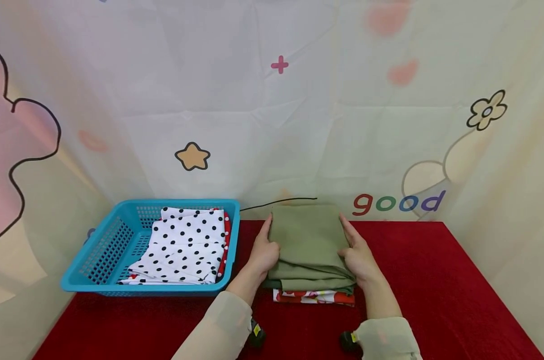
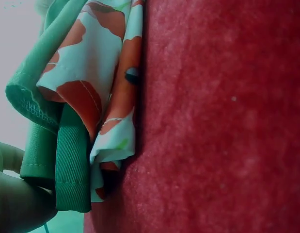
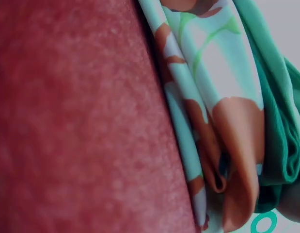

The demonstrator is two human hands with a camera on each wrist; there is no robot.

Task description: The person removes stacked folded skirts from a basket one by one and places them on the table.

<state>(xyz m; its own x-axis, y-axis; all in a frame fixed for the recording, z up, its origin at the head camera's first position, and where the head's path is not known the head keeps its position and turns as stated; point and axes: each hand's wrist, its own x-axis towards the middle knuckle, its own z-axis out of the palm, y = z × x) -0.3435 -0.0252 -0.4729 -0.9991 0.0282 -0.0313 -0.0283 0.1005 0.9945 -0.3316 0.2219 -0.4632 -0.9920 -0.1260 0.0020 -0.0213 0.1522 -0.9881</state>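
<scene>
A folded olive-green garment [image 1: 305, 232] lies on top of a folded red-and-white patterned garment [image 1: 314, 297] on the red cloth. My left hand [image 1: 263, 252] grips the green garment's left side, and my right hand [image 1: 358, 255] holds its right side. Both thumbs bend inward over its edges, with the index fingers stretched along the sides. Seen from the left wrist, stitched hems show on the green garment [image 2: 38, 150] above the patterned garment [image 2: 94, 53]. From the right wrist, green layers [image 3: 280, 121] lean against patterned folds [image 3: 237, 131]. The fingers underneath are mostly hidden.
A blue plastic basket [image 1: 96, 288] stands to the left, holding folded white cloth with black dots [image 1: 186, 245] and some red dotted cloth [image 1: 227, 235]. Behind the red-covered table [image 1: 416, 280] hangs a printed pale curtain [image 1: 253, 100]. Both wrists carry small dark devices.
</scene>
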